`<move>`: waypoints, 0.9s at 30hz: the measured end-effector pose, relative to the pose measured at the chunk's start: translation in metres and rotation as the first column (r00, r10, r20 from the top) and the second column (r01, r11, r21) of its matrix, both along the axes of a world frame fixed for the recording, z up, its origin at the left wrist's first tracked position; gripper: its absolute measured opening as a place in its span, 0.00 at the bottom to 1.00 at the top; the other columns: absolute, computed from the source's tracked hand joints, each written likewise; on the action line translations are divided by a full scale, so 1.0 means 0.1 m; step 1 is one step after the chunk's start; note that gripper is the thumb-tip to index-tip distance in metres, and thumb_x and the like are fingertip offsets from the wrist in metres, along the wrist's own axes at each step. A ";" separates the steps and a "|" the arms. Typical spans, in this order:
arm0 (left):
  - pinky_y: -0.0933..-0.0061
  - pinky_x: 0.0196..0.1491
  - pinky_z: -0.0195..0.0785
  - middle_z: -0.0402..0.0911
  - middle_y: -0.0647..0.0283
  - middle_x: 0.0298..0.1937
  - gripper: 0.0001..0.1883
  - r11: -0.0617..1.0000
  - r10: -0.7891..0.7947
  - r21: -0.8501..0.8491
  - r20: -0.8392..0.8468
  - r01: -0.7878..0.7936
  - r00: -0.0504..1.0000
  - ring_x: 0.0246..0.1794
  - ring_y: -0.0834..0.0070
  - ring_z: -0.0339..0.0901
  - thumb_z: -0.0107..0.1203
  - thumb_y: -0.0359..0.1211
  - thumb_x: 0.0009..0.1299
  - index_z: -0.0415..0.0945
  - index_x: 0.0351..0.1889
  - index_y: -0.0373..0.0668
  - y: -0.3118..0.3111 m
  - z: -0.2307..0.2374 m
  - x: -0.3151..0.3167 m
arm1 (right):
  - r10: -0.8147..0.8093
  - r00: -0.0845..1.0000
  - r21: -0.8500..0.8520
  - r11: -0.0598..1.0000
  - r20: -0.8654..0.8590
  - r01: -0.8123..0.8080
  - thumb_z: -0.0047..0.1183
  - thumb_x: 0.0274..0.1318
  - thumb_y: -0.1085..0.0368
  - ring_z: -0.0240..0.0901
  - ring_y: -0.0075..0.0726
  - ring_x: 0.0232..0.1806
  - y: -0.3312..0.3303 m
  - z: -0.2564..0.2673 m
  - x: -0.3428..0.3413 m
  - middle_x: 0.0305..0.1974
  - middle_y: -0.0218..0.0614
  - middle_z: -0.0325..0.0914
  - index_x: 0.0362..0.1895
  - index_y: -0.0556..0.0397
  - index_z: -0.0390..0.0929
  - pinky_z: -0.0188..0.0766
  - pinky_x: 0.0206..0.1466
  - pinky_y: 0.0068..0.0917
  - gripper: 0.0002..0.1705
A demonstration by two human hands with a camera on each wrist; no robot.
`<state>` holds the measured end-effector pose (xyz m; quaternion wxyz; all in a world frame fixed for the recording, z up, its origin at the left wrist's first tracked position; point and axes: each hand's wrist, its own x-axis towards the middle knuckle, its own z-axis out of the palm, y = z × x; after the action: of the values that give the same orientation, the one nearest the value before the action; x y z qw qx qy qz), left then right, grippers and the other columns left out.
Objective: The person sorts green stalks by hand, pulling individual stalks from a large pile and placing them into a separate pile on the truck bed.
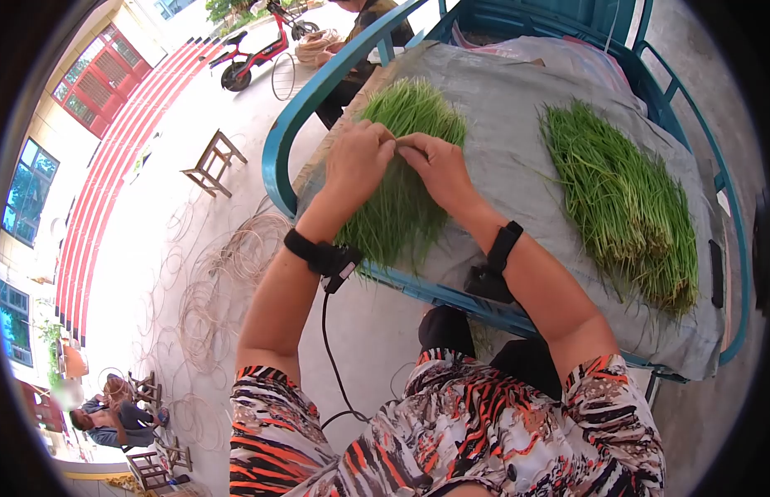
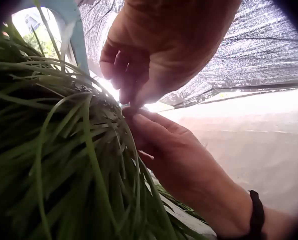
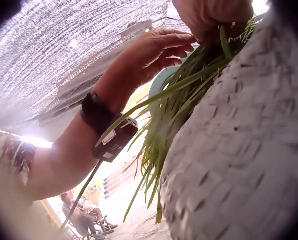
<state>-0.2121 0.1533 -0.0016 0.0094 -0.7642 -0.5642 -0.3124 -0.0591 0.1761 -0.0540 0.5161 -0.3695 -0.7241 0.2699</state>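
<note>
My left hand (image 1: 358, 159) and right hand (image 1: 441, 172) meet fingertip to fingertip over the left bundle of green chives (image 1: 410, 103). In the left wrist view, thumb and fingers of the left hand (image 2: 164, 45) pinch right beside those of the right hand (image 2: 174, 155), at the edge of the leaves. A thin strand seems to be between them; its exact kind I cannot tell. The right wrist view has the left hand (image 3: 151, 52) with bent fingers beside the right hand (image 3: 214, 20). A second chive bundle (image 1: 621, 199) lies to the right.
Both bundles lie on a grey sheet (image 1: 501, 124) over a blue cart bed with a curved rail (image 1: 279, 157). A wooden stool frame (image 1: 214, 164) and loose cane coils (image 1: 204, 315) are on the ground at left. One person sits beyond the rail, another at lower left.
</note>
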 end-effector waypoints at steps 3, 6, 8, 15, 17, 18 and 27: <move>0.59 0.46 0.66 0.79 0.53 0.35 0.09 0.999 0.050 0.016 0.089 -0.052 0.995 0.42 0.56 0.74 0.54 0.34 0.62 0.79 0.31 0.39 0.04 -0.07 -0.03 | 0.024 1.000 -0.064 0.998 -0.002 -0.024 0.53 0.56 0.65 0.77 0.44 0.31 0.02 -0.01 0.00 0.31 0.44 0.79 0.41 0.53 0.80 0.70 0.36 0.33 0.10; 0.62 0.45 0.67 0.79 0.54 0.34 0.10 0.994 0.091 0.043 0.123 -0.097 0.988 0.40 0.59 0.75 0.54 0.34 0.63 0.80 0.34 0.37 0.05 -0.08 -0.10 | 0.055 0.998 -0.116 0.992 0.000 -0.054 0.52 0.56 0.65 0.77 0.43 0.32 0.02 0.00 0.00 0.32 0.44 0.80 0.42 0.52 0.80 0.70 0.37 0.32 0.10; 0.65 0.43 0.67 0.80 0.55 0.33 0.10 0.989 0.130 0.043 0.164 -0.139 0.978 0.37 0.62 0.76 0.55 0.34 0.64 0.80 0.35 0.36 0.01 -0.05 -0.16 | 0.074 0.997 -0.084 0.994 -0.022 -0.075 0.52 0.56 0.65 0.77 0.43 0.34 0.01 0.01 -0.01 0.32 0.43 0.80 0.42 0.52 0.80 0.70 0.38 0.32 0.11; 0.73 0.36 0.67 0.79 0.58 0.30 0.08 0.979 0.082 -0.201 0.308 -0.019 0.948 0.29 0.71 0.76 0.57 0.31 0.63 0.78 0.35 0.35 -0.76 0.09 -0.26 | -0.090 0.950 0.339 0.941 0.298 -0.018 0.50 0.56 0.66 0.76 0.45 0.38 -0.32 0.28 0.15 0.42 0.39 0.78 0.51 0.47 0.75 0.72 0.42 0.36 0.17; 0.74 0.34 0.66 0.77 0.59 0.30 0.06 0.933 -0.023 -0.330 0.341 0.142 0.940 0.29 0.71 0.75 0.57 0.29 0.63 0.77 0.34 0.35 -1.05 0.02 -0.22 | -0.039 0.930 0.232 0.971 0.366 -0.051 0.51 0.55 0.66 0.76 0.46 0.37 -0.57 0.36 0.29 0.44 0.39 0.76 0.53 0.46 0.73 0.72 0.41 0.37 0.19; 0.74 0.34 0.66 0.77 0.59 0.29 0.05 0.906 -0.074 -0.373 0.328 0.201 0.942 0.28 0.71 0.74 0.56 0.28 0.63 0.77 0.34 0.36 -1.19 -0.02 -0.18 | -0.010 0.918 0.178 0.982 0.397 -0.066 0.51 0.55 0.65 0.76 0.47 0.37 -0.69 0.39 0.36 0.45 0.39 0.75 0.54 0.45 0.72 0.72 0.41 0.37 0.20; 0.65 0.42 0.67 0.74 0.57 0.40 0.12 0.707 -0.512 -0.403 0.275 0.581 0.814 0.42 0.59 0.73 0.56 0.27 0.60 0.74 0.43 0.42 -1.79 -0.60 0.67 | 0.103 0.892 -0.216 0.976 0.439 -0.007 0.52 0.54 0.68 0.76 0.39 0.34 -1.53 0.37 1.36 0.41 0.39 0.78 0.49 0.51 0.76 0.72 0.37 0.31 0.16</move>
<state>-0.1453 -0.0257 -0.0616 -0.3091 -0.8512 -0.3693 -0.2085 0.0771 0.0229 -0.0166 0.2860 -0.4530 -0.8012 0.2666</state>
